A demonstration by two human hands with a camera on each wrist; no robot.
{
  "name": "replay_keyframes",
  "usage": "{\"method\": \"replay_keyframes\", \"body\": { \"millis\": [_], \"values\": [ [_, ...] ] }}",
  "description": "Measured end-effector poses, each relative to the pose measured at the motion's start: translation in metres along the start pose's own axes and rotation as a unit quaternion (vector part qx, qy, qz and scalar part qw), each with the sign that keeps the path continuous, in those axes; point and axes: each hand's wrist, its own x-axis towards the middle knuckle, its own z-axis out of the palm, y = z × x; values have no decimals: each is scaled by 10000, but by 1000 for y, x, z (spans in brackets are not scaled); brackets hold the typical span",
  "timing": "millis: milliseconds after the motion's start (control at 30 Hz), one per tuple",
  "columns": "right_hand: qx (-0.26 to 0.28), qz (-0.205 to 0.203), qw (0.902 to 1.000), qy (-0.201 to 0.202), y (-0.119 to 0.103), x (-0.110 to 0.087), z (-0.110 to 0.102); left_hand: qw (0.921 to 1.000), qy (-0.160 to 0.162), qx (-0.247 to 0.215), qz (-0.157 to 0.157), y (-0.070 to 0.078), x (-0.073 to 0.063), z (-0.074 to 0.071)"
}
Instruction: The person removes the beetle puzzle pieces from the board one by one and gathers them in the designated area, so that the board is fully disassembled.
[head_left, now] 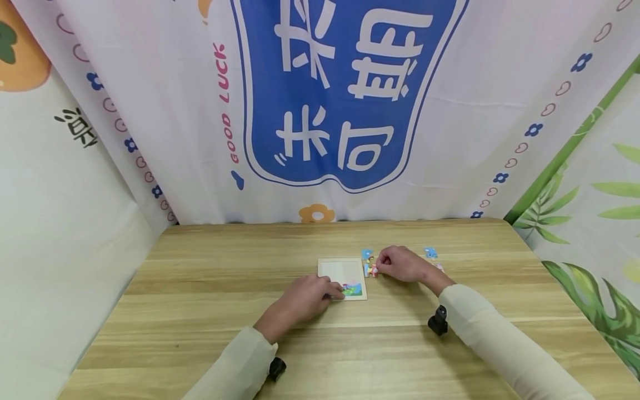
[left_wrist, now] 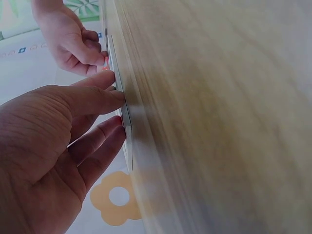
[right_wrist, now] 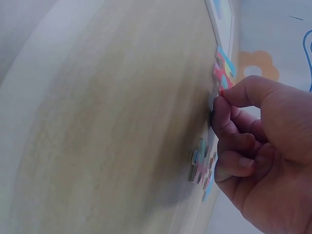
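A small square puzzle tray (head_left: 341,259) with a pale rim lies on the table. Coloured puzzle pieces (head_left: 354,290) sit in its near right corner. My left hand (head_left: 306,295) rests at the tray's near left part, fingers over it; in the left wrist view the thumb touches its edge. Just right of the tray, my right hand (head_left: 404,264) pinches a red and multicoloured puzzle piece (right_wrist: 222,74) between thumb and index finger, close to the tabletop. Its other fingers are curled in. Behind that piece lies a blue puzzle piece (head_left: 367,254).
More loose puzzle pieces (head_left: 431,253) lie right of my right hand, some partly hidden by the wrist. The wood-grain table (head_left: 225,266) ends at a printed curtain (head_left: 210,189) at the back. Black devices (head_left: 438,321) are worn at both wrists.
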Motion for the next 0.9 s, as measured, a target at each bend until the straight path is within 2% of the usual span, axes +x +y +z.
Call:
{"method": "replay_keyframes", "body": {
  "millis": [333, 600, 767, 900],
  "values": [
    [-4, 97, 9999, 141, 2, -2, 3, 10000, -31, 3, -41, -1, 1, 1],
    [49, -39, 9995, 310, -5, -7, 5, 10000, -28, 15, -22, -1, 1, 1],
    [180, -167, 9994, 247, -14, -11, 9, 10000, -16, 42, -7, -1, 1, 1],
    [174, -419, 9988, 198, -21, -14, 15, 10000, 11, 54, 42, -1, 0, 1]
  ]
}}
